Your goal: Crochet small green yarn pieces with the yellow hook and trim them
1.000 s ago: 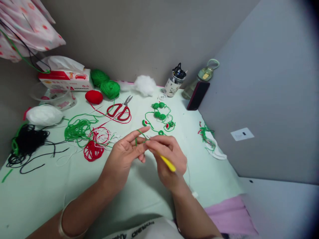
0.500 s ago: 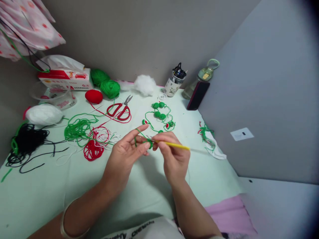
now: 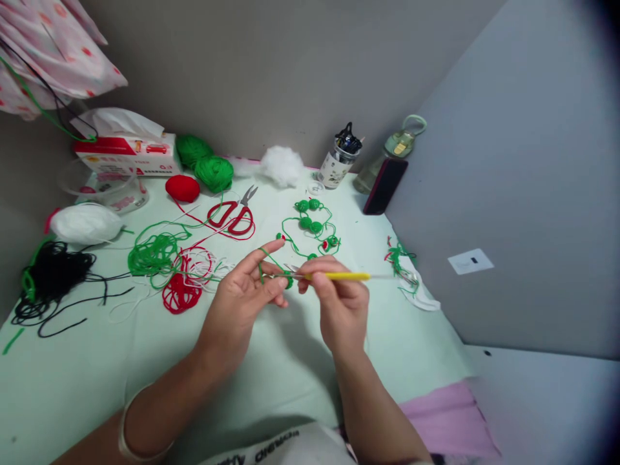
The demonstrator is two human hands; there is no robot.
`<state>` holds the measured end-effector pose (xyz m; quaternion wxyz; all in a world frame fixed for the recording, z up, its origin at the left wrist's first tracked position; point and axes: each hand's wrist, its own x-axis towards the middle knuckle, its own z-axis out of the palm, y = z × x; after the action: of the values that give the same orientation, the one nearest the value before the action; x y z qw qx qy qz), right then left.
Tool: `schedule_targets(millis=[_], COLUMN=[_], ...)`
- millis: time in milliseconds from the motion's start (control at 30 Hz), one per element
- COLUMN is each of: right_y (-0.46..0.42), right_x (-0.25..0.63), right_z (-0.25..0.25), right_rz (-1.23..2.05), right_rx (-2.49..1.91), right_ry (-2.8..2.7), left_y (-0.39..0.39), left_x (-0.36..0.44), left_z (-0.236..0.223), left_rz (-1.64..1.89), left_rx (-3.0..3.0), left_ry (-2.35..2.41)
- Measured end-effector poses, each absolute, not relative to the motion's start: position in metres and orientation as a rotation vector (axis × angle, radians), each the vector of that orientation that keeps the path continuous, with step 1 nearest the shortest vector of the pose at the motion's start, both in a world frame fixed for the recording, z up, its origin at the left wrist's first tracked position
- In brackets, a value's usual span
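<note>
Clamping the sideways-lying yellow hook (image 3: 339, 276), metal tip leftward, the right hand (image 3: 345, 313) is just beside green crochet (image 3: 289, 281) pinched by the left hand (image 3: 237, 300); shirt (image 3: 312, 445) lettering is too unclear to read.

Crochet hook (image 3: 341, 276) — smooth yellow handle, plastic by its look; thin metal shaft. Green crocheted piece (image 3: 289, 281): matt yarn, bumpy. Crocheted balls (image 3: 305, 223): similar matt yarn, knobbly. Scissors (image 3: 245, 201): grey metal blades, smooth red plastic-looking handles. Stuffing (image 3: 282, 166) — fluffy, matt white fibre. Tissue box (image 3: 150, 154): smooth printed card, soft paper tissue. Phone (image 3: 386, 187): dark, smooth, glassy face. Bottle (image 3: 396, 145): translucent, apparently plastic. Table covering (image 3: 290, 361): matt cloth, faintly creased. Pink fabric (image 3: 448, 416): matt, soft-looking.
</note>
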<state>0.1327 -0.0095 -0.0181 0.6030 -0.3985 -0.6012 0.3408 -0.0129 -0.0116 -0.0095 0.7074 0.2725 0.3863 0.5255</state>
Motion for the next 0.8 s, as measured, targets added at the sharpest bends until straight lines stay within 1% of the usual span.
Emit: schedule_targets(millis=[100,133,167,233,367,433,600,800], right_y=[-0.017,-0.019,-0.019,-0.018,-0.012,-0.009,-0.008,-0.006], right_x=[0.126,0.124,0.124,0.124,0.127,0.128,0.129,0.130], right_z=[-0.023,-0.024,-0.024,-0.023,-0.021,-0.022,-0.023,-0.021], right_rz=[0.299,0.201,0.173,0.312,0.823,0.984,1.162,1.242], right_rx=[-0.990,-0.981,-0.968,-0.953,-0.944,-0.922,-0.886,-0.860], right_ry=[-1.646,-1.670,-1.664,-1.584,-1.271,-1.169,-1.053,-0.958], left_y=[-0.017,-0.018,-0.017,-0.014,-0.008,-0.007,-0.006,-0.005], left_x=[-0.008,-0.007,-0.007,-0.008,-0.013,-0.016,-0.019,-0.019], left_z=[-0.010,-0.010,-0.010,-0.009,-0.009,-0.009,-0.009,-0.009], left_rz=[1.184,1.163,1.133,1.070,1.045,1.054,1.055,1.044], left_rx=[0.619,0.589,0.552,0.479,0.419,0.430,0.421,0.412], left_ry=[0.874,0.848,0.815,0.744,0.697,0.697,0.689,0.681])
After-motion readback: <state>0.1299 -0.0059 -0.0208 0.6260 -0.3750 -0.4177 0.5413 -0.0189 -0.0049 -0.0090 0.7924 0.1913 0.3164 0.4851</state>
